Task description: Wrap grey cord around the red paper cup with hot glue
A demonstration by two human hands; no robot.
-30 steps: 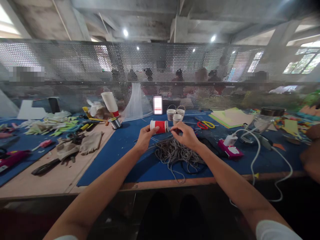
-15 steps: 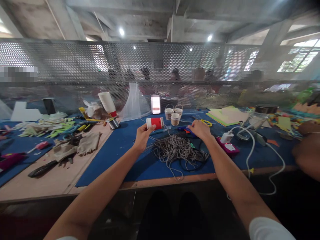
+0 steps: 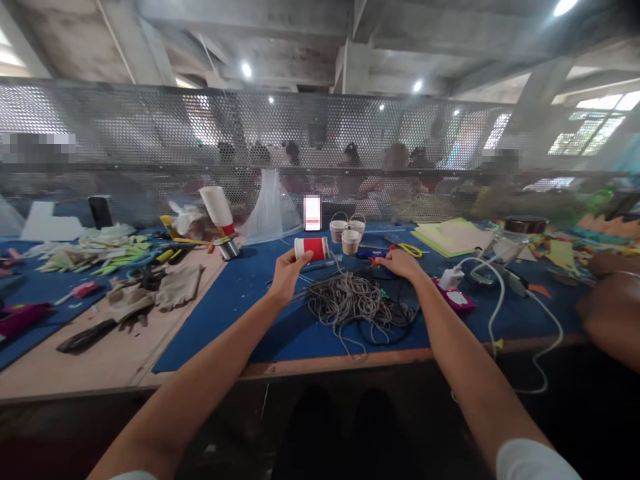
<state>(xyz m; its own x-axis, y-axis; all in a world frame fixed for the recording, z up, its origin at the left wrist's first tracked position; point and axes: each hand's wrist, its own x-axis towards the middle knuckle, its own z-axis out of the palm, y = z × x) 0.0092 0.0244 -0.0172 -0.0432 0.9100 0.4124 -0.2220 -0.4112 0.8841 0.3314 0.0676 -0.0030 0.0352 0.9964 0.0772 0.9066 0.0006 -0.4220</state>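
Observation:
My left hand (image 3: 287, 270) is raised over the blue mat (image 3: 240, 293) and closed round a red and white paper cup (image 3: 311, 248) lying on its side. My right hand (image 3: 400, 264) lies palm down further right on the mat. Its fingers are bent over a small blue tool (image 3: 365, 254) with an orange tip, next to scissors (image 3: 411, 250) with red and yellow handles. A tangle of grey cord (image 3: 357, 303) lies between my forearms. Three small cups with wire handles (image 3: 349, 233) stand just behind the red cup.
A lit phone (image 3: 313, 212) leans against the perforated metal screen (image 3: 150, 140). A white charger (image 3: 450, 278) with its cable, a pink gadget (image 3: 459, 301) and a glass jar (image 3: 515, 240) lie to the right. Another person's arm (image 3: 607, 310) rests far right. Gloves (image 3: 170, 287) and paper scraps lie left.
My right hand left the cup's end and moved right and forward, down onto the mat by the blue tool and scissors. My left hand kept the cup nearly still.

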